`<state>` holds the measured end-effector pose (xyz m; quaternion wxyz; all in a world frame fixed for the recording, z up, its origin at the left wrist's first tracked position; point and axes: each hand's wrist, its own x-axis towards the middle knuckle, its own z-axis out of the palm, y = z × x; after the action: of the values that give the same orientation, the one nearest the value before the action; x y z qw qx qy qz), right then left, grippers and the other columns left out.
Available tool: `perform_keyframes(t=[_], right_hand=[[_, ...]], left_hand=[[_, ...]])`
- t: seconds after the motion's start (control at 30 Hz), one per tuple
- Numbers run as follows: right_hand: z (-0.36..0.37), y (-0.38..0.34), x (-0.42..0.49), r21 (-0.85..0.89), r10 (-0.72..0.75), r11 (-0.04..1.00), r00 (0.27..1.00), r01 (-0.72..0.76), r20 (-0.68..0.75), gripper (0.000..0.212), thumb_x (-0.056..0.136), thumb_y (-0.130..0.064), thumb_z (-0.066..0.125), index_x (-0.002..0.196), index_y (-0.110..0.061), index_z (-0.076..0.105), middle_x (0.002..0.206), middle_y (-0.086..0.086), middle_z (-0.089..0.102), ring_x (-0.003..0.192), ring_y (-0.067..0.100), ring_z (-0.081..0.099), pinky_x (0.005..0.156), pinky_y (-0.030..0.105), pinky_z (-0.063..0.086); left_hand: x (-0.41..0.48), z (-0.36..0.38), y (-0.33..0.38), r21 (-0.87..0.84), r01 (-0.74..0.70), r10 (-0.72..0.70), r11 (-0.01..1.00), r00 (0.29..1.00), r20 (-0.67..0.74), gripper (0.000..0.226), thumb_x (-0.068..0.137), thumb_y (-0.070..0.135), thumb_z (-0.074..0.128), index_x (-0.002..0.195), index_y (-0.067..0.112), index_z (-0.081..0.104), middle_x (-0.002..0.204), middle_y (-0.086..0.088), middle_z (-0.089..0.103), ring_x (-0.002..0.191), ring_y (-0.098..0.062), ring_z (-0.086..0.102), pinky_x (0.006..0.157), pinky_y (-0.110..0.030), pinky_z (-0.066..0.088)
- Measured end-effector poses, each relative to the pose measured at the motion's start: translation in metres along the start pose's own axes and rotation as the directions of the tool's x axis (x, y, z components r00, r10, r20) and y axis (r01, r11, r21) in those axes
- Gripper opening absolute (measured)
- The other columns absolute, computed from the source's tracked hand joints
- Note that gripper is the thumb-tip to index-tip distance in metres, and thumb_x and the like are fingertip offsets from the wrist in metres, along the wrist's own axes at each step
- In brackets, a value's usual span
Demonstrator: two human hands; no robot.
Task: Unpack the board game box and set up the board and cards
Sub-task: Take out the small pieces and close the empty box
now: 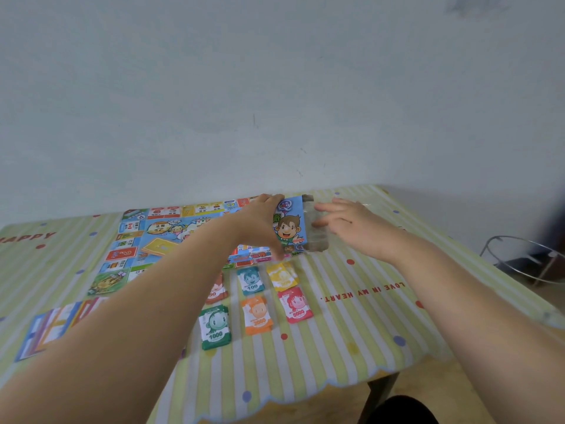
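My left hand (260, 221) clamps the box (289, 228) at the board's (165, 228) three o'clock edge. The clear insert (318, 240) sticks out toward three, nearest my straight-fingered right hand (351, 228), which is touching it.

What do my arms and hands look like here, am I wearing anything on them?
The left forearm and right forearm are bare as far as the frame shows: no sleeves, watch or bracelets. The left hand and right hand wear no gloves, and I can see no rings. A small dark mark sits on the back of the right hand.
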<state>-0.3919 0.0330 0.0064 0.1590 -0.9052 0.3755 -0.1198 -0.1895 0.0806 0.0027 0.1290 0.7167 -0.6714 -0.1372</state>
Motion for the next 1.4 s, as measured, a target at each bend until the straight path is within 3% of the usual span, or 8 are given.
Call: perform_keyframes(t=[0.13, 0.23, 0.53, 0.7, 0.83, 1.1, 1.23, 1.4], right_hand=[[0.002, 0.008, 0.001, -0.027, -0.018, 1.000, 0.980, 0.012, -0.199, 0.035, 0.090, -0.012, 0.060, 0.123, -0.023, 0.065, 0.149, -0.002, 0.040, 0.139, 0.015, 0.033, 0.112, 0.024, 0.019], [0.004, 0.009, 0.002, -0.071, 0.004, 0.997, 0.959, -0.026, -0.283, 0.047, 0.077, -0.022, 0.074, 0.122, -0.026, 0.060, 0.136, -0.004, 0.045, 0.128, 0.016, 0.042, 0.106, 0.031, 0.031], [0.010, 0.011, 0.009, -0.143, -0.024, 0.990, 0.948, -0.023, -0.317, 0.041, 0.094, -0.030, 0.056, 0.135, -0.029, 0.055, 0.150, -0.004, 0.040, 0.141, 0.018, 0.029, 0.115, 0.040, 0.022], [-0.006, 0.022, -0.004, 0.070, 0.197, 0.977, 0.715, -0.204, -0.671, 0.043, 0.089, -0.010, 0.053, 0.131, -0.013, 0.055, 0.142, 0.010, 0.045, 0.133, 0.026, 0.038, 0.110, 0.039, 0.031], [-0.007, 0.026, -0.007, 0.297, 0.450, 0.892, 0.732, -0.340, -0.512, 0.050, 0.095, -0.022, 0.050, 0.143, -0.014, 0.040, 0.141, 0.012, 0.040, 0.123, 0.028, 0.046, 0.095, 0.032, 0.037], [0.002, 0.013, -0.003, 0.413, 0.403, 0.888, 0.777, -0.203, -0.484, 0.045, 0.094, -0.009, 0.044, 0.138, -0.017, 0.046, 0.134, 0.004, 0.053, 0.112, 0.021, 0.054, 0.082, 0.023, 0.036], [0.008, 0.006, -0.001, 0.491, 0.397, 0.858, 0.804, -0.154, -0.442, 0.043, 0.093, -0.007, 0.042, 0.133, -0.020, 0.051, 0.124, -0.004, 0.061, 0.093, 0.010, 0.055, 0.061, 0.015, 0.039], [0.015, 0.000, 0.001, 0.495, 0.362, 0.862, 0.814, -0.108, -0.454, 0.038, 0.092, -0.004, 0.041, 0.122, -0.020, 0.059, 0.115, -0.008, 0.067, 0.097, 0.010, 0.061, 0.072, 0.023, 0.046]], left_hand=[[0.000, 0.002, 0.003, -0.015, -0.007, 0.007, 1.000, 1.000, 0.001, 0.125, 0.057, 0.029, 0.090, 0.153, 0.020, 0.011, 0.151, 0.001, 0.024, 0.137, -0.022, 0.032, 0.110, -0.040, 0.036], [0.001, 0.004, 0.007, -0.010, -0.018, 0.018, 1.000, 1.000, -0.001, 0.124, 0.056, 0.028, 0.091, 0.152, 0.021, 0.012, 0.150, 0.002, 0.025, 0.136, -0.022, 0.034, 0.109, -0.040, 0.037], [0.002, 0.008, 0.014, 0.058, -0.047, 0.050, 0.997, 0.997, -0.051, 0.126, 0.054, 0.036, 0.090, 0.152, 0.022, 0.012, 0.150, 0.002, 0.026, 0.136, -0.026, 0.033, 0.110, -0.044, 0.035], [0.001, 0.004, 0.011, 0.067, -0.017, 0.023, 0.998, 0.995, -0.097, 0.126, 0.056, 0.038, 0.089, 0.152, 0.019, 0.011, 0.152, 0.000, 0.025, 0.138, -0.025, 0.031, 0.113, -0.044, 0.031], [0.002, 0.003, 0.012, 0.137, 0.027, -0.005, 0.990, 0.987, -0.160, 0.125, 0.055, 0.043, 0.088, 0.152, 0.019, 0.012, 0.151, 0.000, 0.028, 0.137, -0.024, 0.032, 0.113, -0.043, 0.026], [0.000, 0.006, 0.018, 0.240, 0.040, 0.002, 0.970, 0.985, -0.174, 0.124, 0.057, 0.047, 0.085, 0.152, 0.018, 0.009, 0.151, 0.000, 0.026, 0.139, -0.024, 0.027, 0.114, -0.044, 0.020], [0.000, 0.008, 0.024, 0.252, 0.014, 0.034, 0.968, 0.982, -0.185, 0.124, 0.057, 0.050, 0.083, 0.152, 0.018, 0.010, 0.150, 0.000, 0.027, 0.139, -0.023, 0.026, 0.117, -0.045, 0.017], [0.001, 0.010, 0.030, 0.260, -0.017, 0.072, 0.965, 0.977, -0.201, 0.125, 0.056, 0.053, 0.083, 0.151, 0.018, 0.011, 0.148, -0.001, 0.029, 0.137, -0.024, 0.027, 0.117, -0.043, 0.018]])
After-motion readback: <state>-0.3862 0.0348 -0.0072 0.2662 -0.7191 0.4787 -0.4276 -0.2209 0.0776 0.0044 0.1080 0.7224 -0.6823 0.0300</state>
